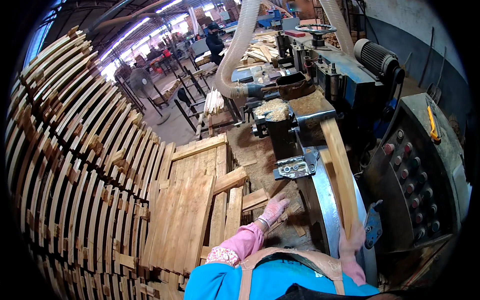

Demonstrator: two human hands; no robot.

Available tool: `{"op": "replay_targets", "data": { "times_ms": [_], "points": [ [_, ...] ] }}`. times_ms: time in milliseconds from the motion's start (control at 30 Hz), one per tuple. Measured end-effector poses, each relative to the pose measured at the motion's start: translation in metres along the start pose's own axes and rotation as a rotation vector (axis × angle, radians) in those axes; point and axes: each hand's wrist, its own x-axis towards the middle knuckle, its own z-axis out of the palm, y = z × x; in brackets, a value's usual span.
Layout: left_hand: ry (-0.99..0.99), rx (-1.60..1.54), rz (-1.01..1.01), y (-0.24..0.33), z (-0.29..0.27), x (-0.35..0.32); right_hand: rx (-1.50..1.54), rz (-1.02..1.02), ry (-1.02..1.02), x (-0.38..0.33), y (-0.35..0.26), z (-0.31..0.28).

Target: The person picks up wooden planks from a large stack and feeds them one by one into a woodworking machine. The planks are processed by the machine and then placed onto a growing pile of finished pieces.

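Note:
A long wooden board (341, 175) lies lengthwise on the machine's metal bed (325, 200), its far end at the cutting head. My right hand (352, 238), slightly blurred, is closed on the board's near end. A second wooden strip (330, 172) shows along its left side. My left hand (274, 208), in a pale pink glove with a band at the wrist, is held out left of the bed. Its fingers are stretched forward and I see nothing in them. Below it lie wood offcuts (299, 227) on the floor.
Stacked boards (185, 215) stand close on my left, beside a tall wall of stacked slats (65, 200). On the right are a button panel (415, 180) with a yellow utility knife (432, 122) and a motor (376, 57). A hose (235, 60) hangs ahead; a person (215, 44) stands far back.

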Motion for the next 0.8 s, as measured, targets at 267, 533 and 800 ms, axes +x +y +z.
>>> {"op": "replay_targets", "data": {
  "times_ms": [267, 533, 800],
  "points": [
    [0.171, 0.691, 0.377, 0.054, -0.027, 0.003, 0.225, -0.027, -0.060, 0.148, -0.061, 0.103],
    [0.938, 1.550, 0.102, 0.041, -0.197, -0.140, 0.102, 0.166, -0.516, -0.001, -0.016, -0.051],
    [0.875, 1.585, 0.052, -0.001, -0.242, -0.156, 0.034, 0.026, -0.183, -0.039, 0.011, -0.067]
  ]
}}
